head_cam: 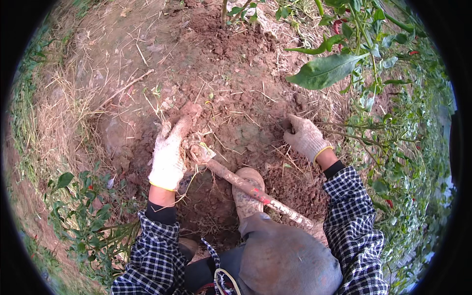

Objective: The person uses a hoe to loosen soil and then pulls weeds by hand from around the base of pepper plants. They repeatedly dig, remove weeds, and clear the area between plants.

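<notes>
My left hand [170,155], in a knit work glove with muddy fingers, rests beside a crumpled, muddy piece of plastic film [200,152] near one end of a long handle. Whether it grips the film I cannot tell. The handle [239,182], mud-caked with red patches, runs diagonally over a muddy boot [249,184]; its left end is hidden. At the right, my right hand [302,135], gloved too, is curled at the soil beside the stem of a pepper plant [350,136]. Its fingertips are partly hidden, so what they hold is unclear.
Pepper plants with red and green peppers [337,25] line the right side, a big leaf [324,72] hanging close. Another pepper plant [83,217] leans at the lower left. Dry straw [70,121] and a thin stick [125,88] lie on the soil. A stem [224,13] stands at the top.
</notes>
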